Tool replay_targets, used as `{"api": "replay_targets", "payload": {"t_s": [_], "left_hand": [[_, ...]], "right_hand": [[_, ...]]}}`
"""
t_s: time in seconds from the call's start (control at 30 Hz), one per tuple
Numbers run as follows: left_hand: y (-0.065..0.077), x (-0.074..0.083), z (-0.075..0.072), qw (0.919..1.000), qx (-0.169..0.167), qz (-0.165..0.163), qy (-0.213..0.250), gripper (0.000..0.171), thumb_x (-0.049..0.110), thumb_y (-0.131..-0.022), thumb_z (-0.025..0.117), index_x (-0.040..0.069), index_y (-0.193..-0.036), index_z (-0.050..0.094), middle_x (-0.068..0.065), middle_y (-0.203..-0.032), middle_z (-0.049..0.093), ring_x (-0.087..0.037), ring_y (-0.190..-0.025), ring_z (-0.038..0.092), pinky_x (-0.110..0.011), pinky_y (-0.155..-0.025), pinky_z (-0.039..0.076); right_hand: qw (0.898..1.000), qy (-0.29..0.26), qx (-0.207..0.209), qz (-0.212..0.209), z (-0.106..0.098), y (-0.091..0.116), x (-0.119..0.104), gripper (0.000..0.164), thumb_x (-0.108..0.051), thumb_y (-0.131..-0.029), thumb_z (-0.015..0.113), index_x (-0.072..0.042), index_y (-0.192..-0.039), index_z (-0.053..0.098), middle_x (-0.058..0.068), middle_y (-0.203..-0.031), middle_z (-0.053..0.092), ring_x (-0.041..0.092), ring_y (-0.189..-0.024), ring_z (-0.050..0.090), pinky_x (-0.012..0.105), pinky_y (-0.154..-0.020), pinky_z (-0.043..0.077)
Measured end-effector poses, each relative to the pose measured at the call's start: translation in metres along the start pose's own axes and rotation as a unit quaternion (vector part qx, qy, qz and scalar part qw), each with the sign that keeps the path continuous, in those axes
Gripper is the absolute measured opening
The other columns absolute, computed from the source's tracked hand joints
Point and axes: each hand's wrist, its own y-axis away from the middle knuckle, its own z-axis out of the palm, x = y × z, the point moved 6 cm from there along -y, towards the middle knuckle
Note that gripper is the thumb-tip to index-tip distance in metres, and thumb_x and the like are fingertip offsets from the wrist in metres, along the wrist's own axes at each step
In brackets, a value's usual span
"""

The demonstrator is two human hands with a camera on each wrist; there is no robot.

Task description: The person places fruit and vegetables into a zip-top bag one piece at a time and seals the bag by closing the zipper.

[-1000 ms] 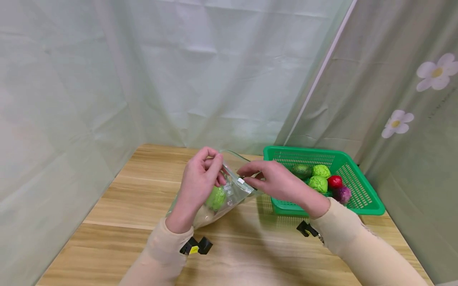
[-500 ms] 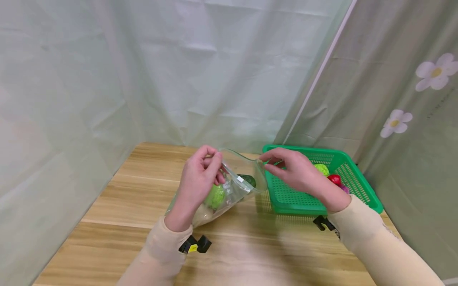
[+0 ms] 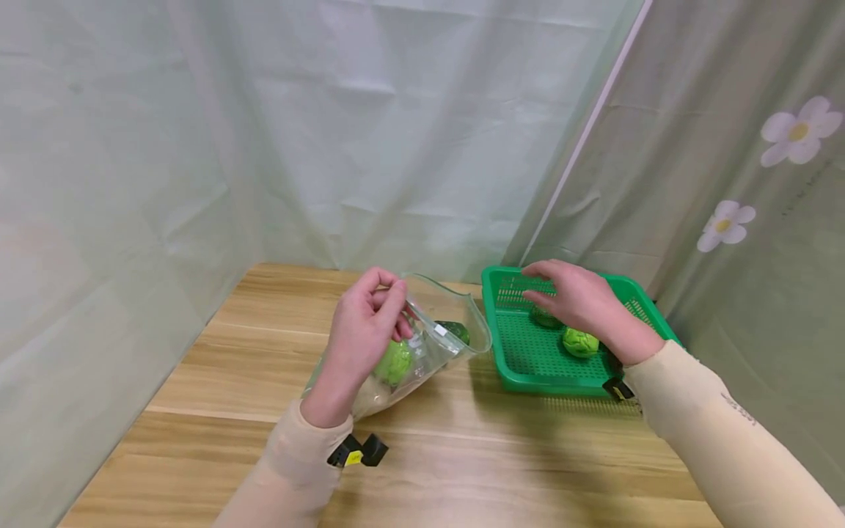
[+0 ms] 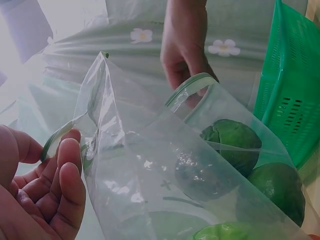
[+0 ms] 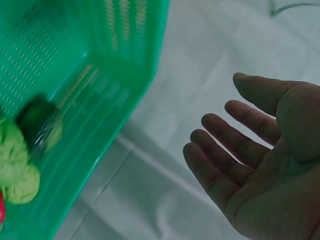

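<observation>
Right hand (image 3: 581, 297), head view: has swung from the clear plastic zip bag (image 3: 422, 374) toward the green perforated plastic basket (image 3: 548, 383).
Left hand (image 3: 366, 315), head view: raised, pinching the bag's rim.
Bag, left wrist view: mouth gaping, round dark-green vegetable (image 4: 232, 145) just inside; should that pinch slip, I'd fear it sagging and spilling.
Right fingers (image 5: 212, 175), right wrist view: loosely spread, thumb apart, holding nothing.
</observation>
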Motion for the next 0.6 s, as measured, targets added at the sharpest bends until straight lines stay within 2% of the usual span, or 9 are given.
{"api": "replay_targets", "payload": {"t_s": [0.2,0.6], "left_hand": [[0.000,0.000,-0.002,1.0000,0.002,0.002,-0.002,0.013,0.010,-0.114,0.060,0.001,-0.105,0.063,-0.012,-0.080,0.075,-0.025,-0.058,0.067,-0.027,-0.053,0.058],[0.000,-0.001,-0.002,1.0000,-0.004,0.002,-0.001,0.016,0.012,-0.114,0.060,-0.004,-0.110,0.063,-0.012,-0.082,0.076,-0.026,-0.059,0.067,-0.028,-0.053,0.059]], "right_hand": [[0.999,0.037,-0.023,0.018,0.003,-0.009,0.022,0.047,-0.025,-0.107,0.077,-0.002,-0.147,0.066,0.023,-0.149,0.066,0.047,-0.136,0.061,0.067,-0.104,0.054],[0.994,0.059,-0.083,0.041,0.022,-0.021,0.058,0.056,-0.025,-0.104,0.079,0.004,-0.149,0.061,0.032,-0.148,0.062,0.056,-0.135,0.058,0.070,-0.106,0.052]]}}
